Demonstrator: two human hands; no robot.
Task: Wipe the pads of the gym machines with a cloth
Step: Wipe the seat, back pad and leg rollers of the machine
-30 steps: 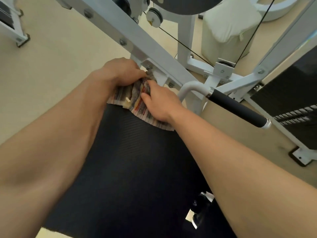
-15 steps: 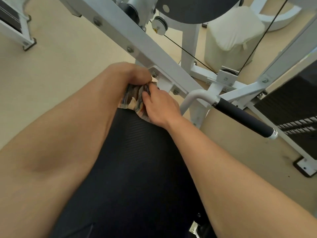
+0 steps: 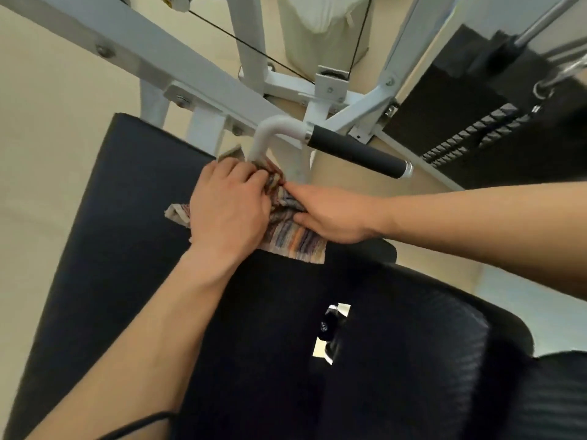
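A striped, multicoloured cloth [image 3: 295, 239] lies bunched on the large black pad [image 3: 127, 217] of the gym machine, near the pad's far right edge. My left hand [image 3: 228, 204] presses down on the cloth with curled fingers. From the right, my right hand [image 3: 330, 214] lies on the cloth too, its fingers pinching the folds. Both hands meet just below the white bent tube [image 3: 273, 131] of the machine's handle. A second black pad [image 3: 428, 344] sits lower right.
The handle's black foam grip [image 3: 355, 154] sticks out to the right just beyond my hands. White frame beams [image 3: 158, 55] and a thin cable [image 3: 254, 55] cross above. A black weight stack [image 3: 476, 128] stands at right, a white padded block [image 3: 320, 30] behind, beige floor [image 3: 47, 122] at left.
Both hands and the cloth have come back from the pad's far edge under the beam toward me and to the right. The view has tipped, showing more of the pad.
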